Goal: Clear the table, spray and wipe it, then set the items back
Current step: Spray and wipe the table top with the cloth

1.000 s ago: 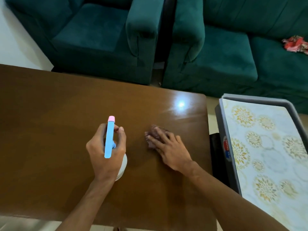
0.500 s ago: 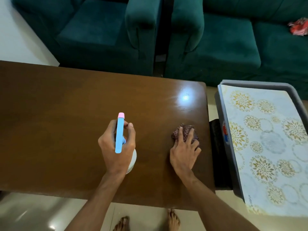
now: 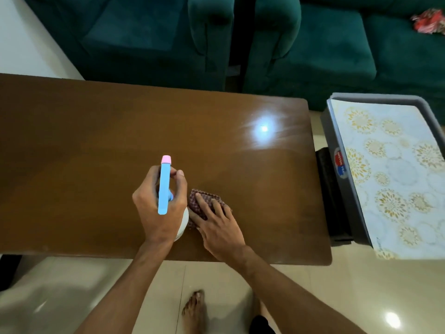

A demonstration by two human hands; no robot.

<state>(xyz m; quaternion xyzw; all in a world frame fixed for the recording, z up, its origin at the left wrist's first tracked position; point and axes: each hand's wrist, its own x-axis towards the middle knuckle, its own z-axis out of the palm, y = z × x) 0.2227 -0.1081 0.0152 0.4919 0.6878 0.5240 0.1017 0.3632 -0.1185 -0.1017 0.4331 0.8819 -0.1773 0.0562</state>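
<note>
My left hand (image 3: pixel 160 208) grips a spray bottle (image 3: pixel 165 186) with a blue head, a pink nozzle tip and a white body, held upright just above the brown wooden table (image 3: pixel 96 145). Right beside it, my right hand (image 3: pixel 216 225) lies flat with fingers spread on a dark checked cloth (image 3: pixel 199 203), pressing it onto the tabletop near the front edge. The cloth touches the bottle's white base. The bottle's body is mostly hidden under my left hand.
Dark green sofas (image 3: pixel 313 51) stand behind the table. A grey bin (image 3: pixel 337 145) covered with a floral sheet (image 3: pixel 390 169) stands off the table's right end. A red cloth (image 3: pixel 428 22) lies on the far sofa. My bare foot (image 3: pixel 195 312) is on the tiled floor.
My right hand slid the cloth out to the table's right end, then back left against the bottle. The left hand kept hold of the spray bottle. The view shifted downward.
</note>
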